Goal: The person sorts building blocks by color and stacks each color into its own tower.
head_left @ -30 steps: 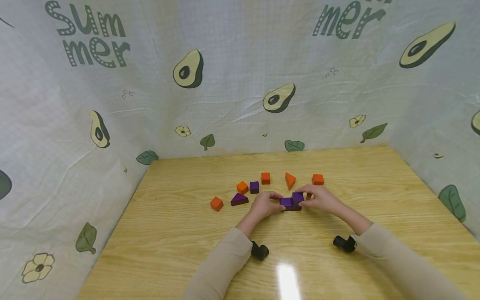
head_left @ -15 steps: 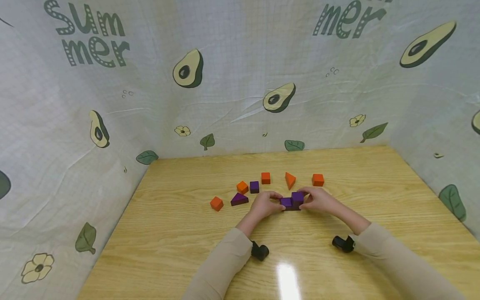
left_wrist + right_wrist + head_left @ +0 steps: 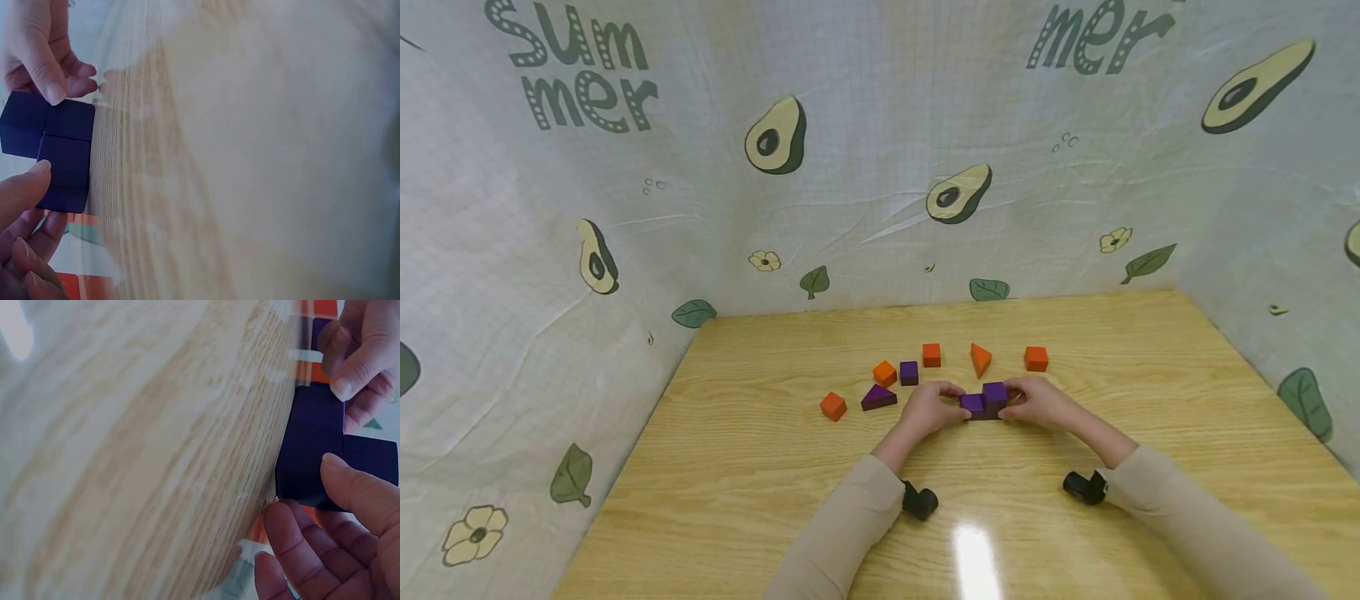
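Note:
Two purple blocks sit side by side on the table, and a third purple cube [image 3: 995, 393] rests on the right one. My left hand [image 3: 928, 410] pinches the left purple block [image 3: 65, 162] between its thumb in front and its fingers behind. From the other side, my right hand [image 3: 1039, 403] grips the lower right purple block [image 3: 306, 459], thumb on its near face. The fingers behind the blocks are partly hidden.
Left of the hands lie a purple triangular block [image 3: 879, 398], a small purple cube [image 3: 909, 373] and orange cubes [image 3: 833, 407]. Behind are an orange triangle [image 3: 981, 360] and a red-orange cube [image 3: 1036, 359]. A patterned curtain [image 3: 865, 167] borders the wooden table [image 3: 760, 500].
My right fingers have slid down from the upper purple cube to the lower right block. My left hand and the blocks have stayed in place.

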`<state>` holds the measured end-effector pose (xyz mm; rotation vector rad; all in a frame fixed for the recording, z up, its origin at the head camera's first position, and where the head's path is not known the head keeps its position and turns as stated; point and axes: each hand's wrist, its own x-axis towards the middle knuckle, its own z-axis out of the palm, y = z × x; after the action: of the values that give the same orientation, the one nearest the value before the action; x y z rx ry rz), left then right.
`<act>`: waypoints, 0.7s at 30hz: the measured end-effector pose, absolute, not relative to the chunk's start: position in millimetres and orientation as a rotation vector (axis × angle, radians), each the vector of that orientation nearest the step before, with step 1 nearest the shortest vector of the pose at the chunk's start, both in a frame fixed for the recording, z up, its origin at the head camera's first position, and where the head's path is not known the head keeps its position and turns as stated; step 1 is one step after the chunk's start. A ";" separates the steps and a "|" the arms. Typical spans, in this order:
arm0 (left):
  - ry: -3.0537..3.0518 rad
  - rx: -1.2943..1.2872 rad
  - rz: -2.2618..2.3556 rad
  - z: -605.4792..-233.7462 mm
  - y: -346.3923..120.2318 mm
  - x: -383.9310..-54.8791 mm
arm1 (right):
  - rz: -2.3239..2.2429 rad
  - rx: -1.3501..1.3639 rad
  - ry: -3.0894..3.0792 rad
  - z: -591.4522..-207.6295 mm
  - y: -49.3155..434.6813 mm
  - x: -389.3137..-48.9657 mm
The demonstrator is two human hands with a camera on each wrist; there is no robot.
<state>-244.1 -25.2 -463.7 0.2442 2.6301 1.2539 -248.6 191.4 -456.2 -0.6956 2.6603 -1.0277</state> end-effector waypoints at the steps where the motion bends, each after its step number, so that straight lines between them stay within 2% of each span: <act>1: 2.629 0.246 1.255 -463.4 -25.2 -244.1 | -1.033 -0.688 2.656 -456.3 191.4 -248.5; 21: 2.647 0.232 1.209 -460.8 -24.4 -243.3 | -1.087 -0.663 2.635 -453.2 192.5 -247.4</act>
<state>-243.3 -24.4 -460.8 0.2323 2.6474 1.2090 -247.4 192.5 -453.2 -0.6630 2.6351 -1.0869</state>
